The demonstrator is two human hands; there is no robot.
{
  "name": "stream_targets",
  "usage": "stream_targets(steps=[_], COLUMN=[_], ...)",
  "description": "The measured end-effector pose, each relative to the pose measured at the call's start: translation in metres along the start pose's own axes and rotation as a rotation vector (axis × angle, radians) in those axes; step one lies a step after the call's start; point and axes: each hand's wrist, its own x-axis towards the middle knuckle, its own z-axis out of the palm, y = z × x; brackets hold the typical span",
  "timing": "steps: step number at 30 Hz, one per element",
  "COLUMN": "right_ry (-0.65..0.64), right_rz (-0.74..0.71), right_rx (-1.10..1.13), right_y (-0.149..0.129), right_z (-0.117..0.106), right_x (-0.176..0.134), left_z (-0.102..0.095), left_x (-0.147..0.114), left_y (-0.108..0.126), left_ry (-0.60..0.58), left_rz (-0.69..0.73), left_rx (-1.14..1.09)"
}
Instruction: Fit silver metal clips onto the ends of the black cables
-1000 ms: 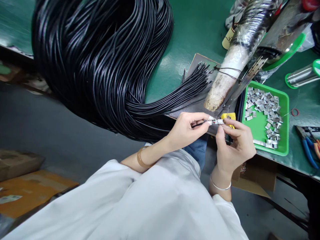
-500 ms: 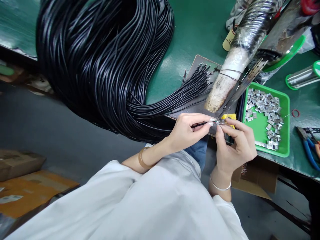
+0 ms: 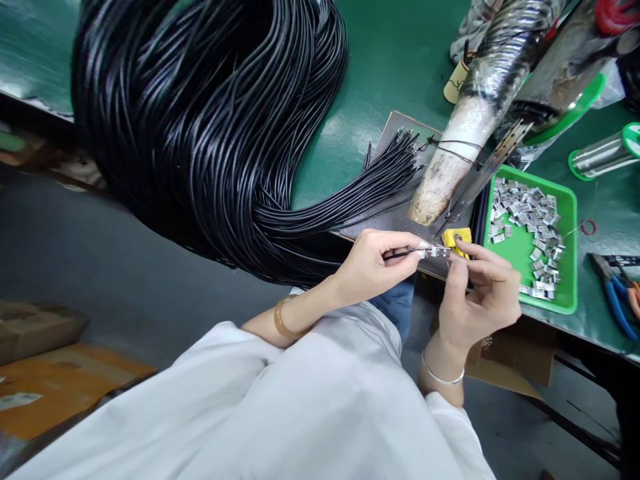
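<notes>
My left hand (image 3: 375, 265) pinches a thin black cable (image 3: 397, 255) close to its end, with white tape or a covering on a fingertip. From those fingers a small silver USB connector (image 3: 441, 252) sticks out to the right, in line with the cable. Just beyond the connector, my right hand (image 3: 483, 293) has its thumb and index finger apart, and nothing shows between them. Behind the fingers sits a yellow block (image 3: 457, 236) on a dark board (image 3: 367, 223). A large bundle of black cables (image 3: 225, 140) lies to the left, its stripped ends on the board.
To the right, a green tray (image 3: 573, 253) holds many loose silver connectors. A white tape-wrapped tube (image 3: 453, 147) slants down over the board. Blue-handled pliers (image 3: 615, 300) and a solder wire spool (image 3: 603, 155) lie farther right. A cardboard box (image 3: 510, 360) is below the table edge.
My right hand has released the connector and moved slightly right and down, uncovering it. My left hand still holds the cable in nearly the same place.
</notes>
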Motion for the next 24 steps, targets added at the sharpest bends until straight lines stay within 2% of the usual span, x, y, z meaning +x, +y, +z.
stream_targets(steps=[4,6,9,13,16,19,22,24], right_ry=[0.085,0.041,-0.106,-0.215,-0.205,-0.19,-0.24,-0.263], right_rz=[0.159,0.259,0.38,0.451,0.463,0.461,0.455,0.425], right_rx=[0.085,0.053,0.107,0.24,0.268,0.272,0.254,0.231], right_y=[0.0,-0.001,-0.004,-0.008,-0.008,-0.006,-0.004,-0.002], right_z=[-0.001,-0.003,-0.007,-0.011,-0.011,-0.011,-0.012,-0.013], right_x=[0.0,0.001,0.003,0.007,0.007,0.007,0.006,0.006], left_z=[-0.001,-0.001,0.0,-0.001,-0.002,-0.002,-0.002,-0.002], left_x=[-0.002,-0.004,-0.007,-0.009,-0.009,-0.01,-0.012,-0.012], left_y=[0.002,0.001,-0.002,-0.003,-0.003,-0.005,-0.008,-0.008], left_ry=[0.006,0.009,0.029,0.065,0.052,0.036,0.041,0.043], left_rz=[0.237,0.362,0.495,0.529,0.505,0.541,0.6,0.563], left_rx=[0.177,0.284,0.446,0.495,0.487,0.527,0.573,0.524])
